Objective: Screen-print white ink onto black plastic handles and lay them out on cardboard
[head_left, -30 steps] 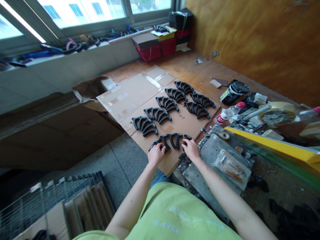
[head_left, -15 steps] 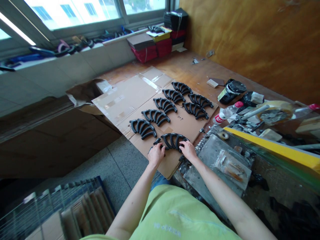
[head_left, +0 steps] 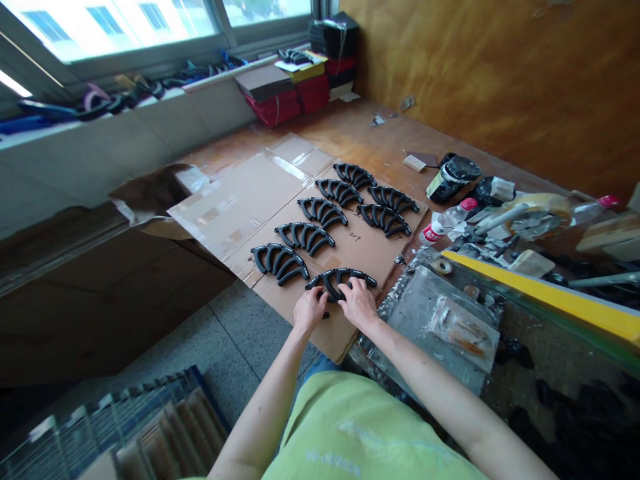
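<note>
At the near end of a flattened cardboard sheet [head_left: 245, 193], my left hand [head_left: 310, 309] has its fingers curled round the left end of a fan-shaped row of black curved tube-like pieces [head_left: 365, 275]. Close to its right, my right hand [head_left: 359, 304] grips the middle of the same row, thumb and fingers bent over the curved pieces. My hands partly cover the row's lower ends. Similar fans of black curved pieces lie farther up the sheet, the nearest fan [head_left: 281, 263] just beyond my left hand. Handwriting marks the cardboard between them.
To the right stand a black-stained tub [head_left: 454, 179], a red-capped bottle [head_left: 447, 220] and a tape roll [head_left: 442, 266]. A yellow bar [head_left: 540, 290] crosses the cluttered bench. Stacked red and black sheets [head_left: 274, 107] sit at the back. A wire rack [head_left: 115, 427] is at lower left.
My right hand has moved left from the row's right end to its middle. The piece at my left hand now sits against the row, where a gap showed before. The view has shifted slightly.
</note>
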`<action>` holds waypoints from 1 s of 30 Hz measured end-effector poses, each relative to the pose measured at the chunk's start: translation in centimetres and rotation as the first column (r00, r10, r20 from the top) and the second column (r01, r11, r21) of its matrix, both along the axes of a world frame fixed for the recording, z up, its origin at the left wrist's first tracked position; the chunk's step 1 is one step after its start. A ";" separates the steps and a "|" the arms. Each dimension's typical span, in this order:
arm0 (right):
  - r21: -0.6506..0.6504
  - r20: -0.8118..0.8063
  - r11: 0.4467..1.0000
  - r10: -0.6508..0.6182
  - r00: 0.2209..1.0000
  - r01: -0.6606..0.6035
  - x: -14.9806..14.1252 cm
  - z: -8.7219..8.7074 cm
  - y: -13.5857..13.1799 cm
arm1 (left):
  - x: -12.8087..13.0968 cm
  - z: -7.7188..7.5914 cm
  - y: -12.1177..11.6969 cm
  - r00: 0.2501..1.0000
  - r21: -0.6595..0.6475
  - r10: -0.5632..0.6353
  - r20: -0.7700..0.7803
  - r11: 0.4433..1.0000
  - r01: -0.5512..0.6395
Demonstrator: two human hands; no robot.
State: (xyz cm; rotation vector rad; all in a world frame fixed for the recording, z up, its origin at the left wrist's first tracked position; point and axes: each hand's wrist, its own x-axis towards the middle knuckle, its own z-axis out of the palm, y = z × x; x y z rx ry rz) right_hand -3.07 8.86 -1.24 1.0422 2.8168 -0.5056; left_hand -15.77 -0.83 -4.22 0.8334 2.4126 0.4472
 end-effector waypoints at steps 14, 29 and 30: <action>-0.093 0.107 0.982 -0.154 0.982 0.164 -2.8 -1.6 -1.7 | -0.8 0.1 0.3 0.996 0.005 -0.052 0.077 0.999 0.052; -0.019 -0.011 0.884 -0.468 0.884 0.468 -4.0 -2.6 11.3 | -1.4 3.5 13.0 0.967 0.209 -0.256 0.000 0.945 0.250; -0.015 0.002 0.880 -0.475 0.880 0.475 -4.3 -2.8 12.2 | -1.4 3.8 13.0 0.962 0.218 -0.274 -0.005 0.938 0.268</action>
